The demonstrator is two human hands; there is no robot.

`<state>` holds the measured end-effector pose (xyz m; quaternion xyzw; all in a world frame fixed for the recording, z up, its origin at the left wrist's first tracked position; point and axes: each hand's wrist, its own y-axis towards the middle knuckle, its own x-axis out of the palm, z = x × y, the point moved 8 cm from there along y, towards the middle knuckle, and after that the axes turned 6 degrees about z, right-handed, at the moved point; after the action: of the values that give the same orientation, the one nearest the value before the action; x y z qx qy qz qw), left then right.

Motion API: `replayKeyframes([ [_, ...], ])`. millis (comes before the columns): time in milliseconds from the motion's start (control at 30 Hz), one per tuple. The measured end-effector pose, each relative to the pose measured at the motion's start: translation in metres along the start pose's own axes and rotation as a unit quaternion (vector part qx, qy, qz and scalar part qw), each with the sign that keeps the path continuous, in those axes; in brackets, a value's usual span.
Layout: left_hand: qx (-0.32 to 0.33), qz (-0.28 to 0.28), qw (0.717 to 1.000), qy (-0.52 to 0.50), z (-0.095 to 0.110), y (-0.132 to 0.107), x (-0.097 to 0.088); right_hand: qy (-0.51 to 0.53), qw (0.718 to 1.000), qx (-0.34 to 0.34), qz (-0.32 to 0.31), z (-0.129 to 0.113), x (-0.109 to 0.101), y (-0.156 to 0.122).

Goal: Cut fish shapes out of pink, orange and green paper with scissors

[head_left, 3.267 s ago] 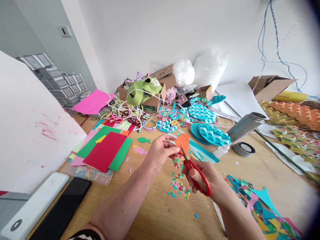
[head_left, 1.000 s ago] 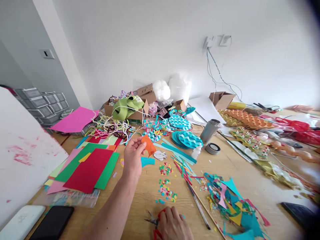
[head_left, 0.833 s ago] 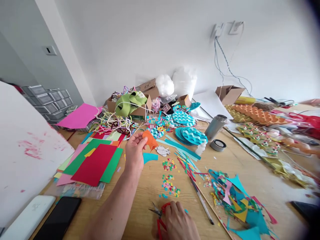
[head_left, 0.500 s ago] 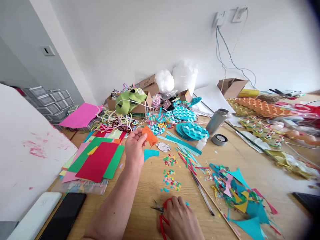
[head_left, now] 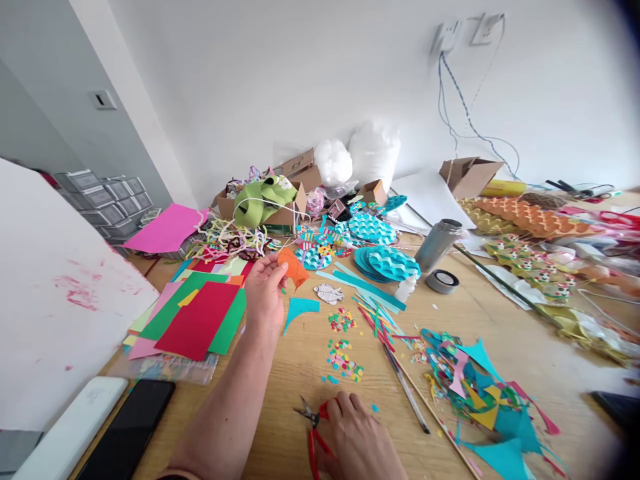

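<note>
My left hand [head_left: 264,293] is raised over the wooden table [head_left: 510,347] and pinches a small orange paper cut-out [head_left: 293,265] between thumb and fingers. Below it lie a teal paper scrap [head_left: 300,308] and a small white paper fish [head_left: 329,293]. My right hand [head_left: 357,440] rests low at the near table edge on red-handled scissors [head_left: 313,427], fingers curled over the handles, blades pointing left. Small coloured paper dots [head_left: 343,357] are scattered between the two hands.
A stack of red, green and pink paper sheets [head_left: 195,317] lies left. A black phone [head_left: 127,433] and a white device [head_left: 70,427] sit at the near left. Blue wavy paper discs [head_left: 387,262], a metal bottle [head_left: 434,244], a tape roll [head_left: 443,281], thin sticks [head_left: 407,393] and paper offcuts [head_left: 480,393] lie right.
3.3 s ago the scissors were cutting the orange piece. Since then my right hand has lowered them to the table's near edge. My left hand still holds the orange piece, slightly farther away.
</note>
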<state>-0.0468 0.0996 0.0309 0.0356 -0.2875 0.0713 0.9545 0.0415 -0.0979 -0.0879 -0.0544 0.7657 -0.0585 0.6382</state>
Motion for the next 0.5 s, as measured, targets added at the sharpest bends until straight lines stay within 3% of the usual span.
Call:
replayKeyframes([
  [100, -0.003, 0.002, 1.0, -0.003, 0.0, 0.0, 0.0, 0.029, 0.998, 0.006, -0.047, 0.0, -0.002, 0.001],
  [200, -0.005, 0.005, 1.0, -0.004, 0.0, 0.0, -0.001, 0.099, 0.995, -0.009, -0.017, 0.006, -0.028, -0.003],
  [333, 0.004, 0.006, 1.0, -0.003, 0.003, 0.001, -0.001, 0.233, 0.956, -0.066, 0.167, 0.042, -0.114, -0.019],
  [400, 0.004, 0.011, 1.0, -0.007, 0.005, 0.003, -0.003, 0.248, 0.925, -0.034, 0.284, 0.083, -0.164, -0.029],
  [467, 0.003, 0.019, 1.0, -0.011, 0.007, 0.004, -0.006, 0.269, 0.876, 0.002, 0.401, 0.129, -0.209, -0.035],
  [500, 0.004, 0.027, 1.0, -0.014, 0.008, 0.005, -0.008, 0.286, 0.855, 0.058, 0.429, 0.159, -0.223, -0.032],
])
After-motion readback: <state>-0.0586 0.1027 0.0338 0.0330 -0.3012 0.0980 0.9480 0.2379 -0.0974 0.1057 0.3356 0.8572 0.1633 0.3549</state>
